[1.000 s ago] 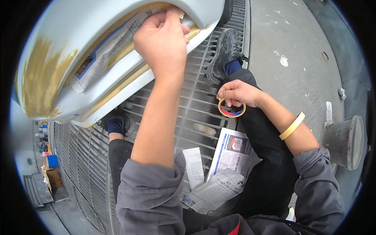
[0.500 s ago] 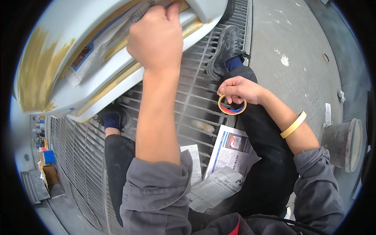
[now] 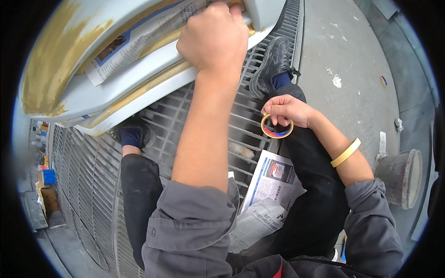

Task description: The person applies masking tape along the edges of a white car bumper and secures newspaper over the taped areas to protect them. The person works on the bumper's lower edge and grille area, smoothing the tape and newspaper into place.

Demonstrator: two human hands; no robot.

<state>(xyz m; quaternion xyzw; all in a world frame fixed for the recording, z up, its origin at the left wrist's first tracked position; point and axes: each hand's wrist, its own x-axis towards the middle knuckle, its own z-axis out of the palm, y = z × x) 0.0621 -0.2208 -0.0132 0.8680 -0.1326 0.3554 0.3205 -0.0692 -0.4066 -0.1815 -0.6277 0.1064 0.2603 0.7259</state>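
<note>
A pale bluish-white moulded panel, like a car bumper [image 3: 153, 74], fills the upper left, with yellow-brown patches on it. A newspaper sheet [image 3: 132, 53] lies in its long recess. Over the recess's right end, my left hand [image 3: 215, 39] is curled like a fist; its fingertips are hidden behind the knuckles. My right hand [image 3: 289, 110] pinches a roll of masking tape [image 3: 277, 134] by its upper rim, above my right knee. A second tape roll [image 3: 346, 153] circles my right forearm like a bracelet.
Newspaper pages [image 3: 273, 180] lie between my legs on the metal floor grating [image 3: 171, 134]. A grimy bucket [image 3: 401, 178] stands at the right, with a scrap of paper near it. Another tape roll [image 3: 383, 81] lies on the concrete floor. Boxes [image 3: 48, 197] stand far left.
My left hand has moved slightly right along the panel, staying curled. The view has shifted a little. My right hand still holds the tape roll in about the same place.
</note>
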